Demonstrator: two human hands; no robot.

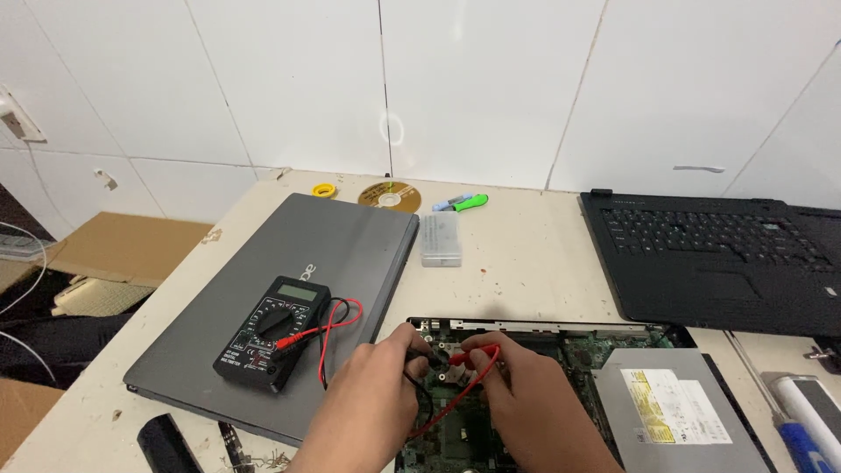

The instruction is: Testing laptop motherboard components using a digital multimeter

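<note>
Nearest the camera, the left hand (372,407) is closed around a black probe (419,356) and the right hand (526,398) is pinched on a red probe (469,356), both tips pressed close together onto the exposed green circuit board (455,429) of an opened laptop base (561,337) at the counter's front edge. The base already has its cover off, with a silver optical drive (674,407) still seated beside the right hand. The red and black leads (337,324) run left to a black multimeter (273,331) lying on a closed grey laptop (298,298); its dial appears turned off the upright position, and its display is too small to read, so whether a reading has registered cannot be told. The probing looks to be in hand, with the board still open. Further back on the counter (526,254) sit a clear plastic case (441,238), a removed black keyboard panel (710,254) to the right, then a green-handled tool (464,203), a disc (390,195) and a yellow tape roll (324,190) near the white tiled wall (482,88).
</note>
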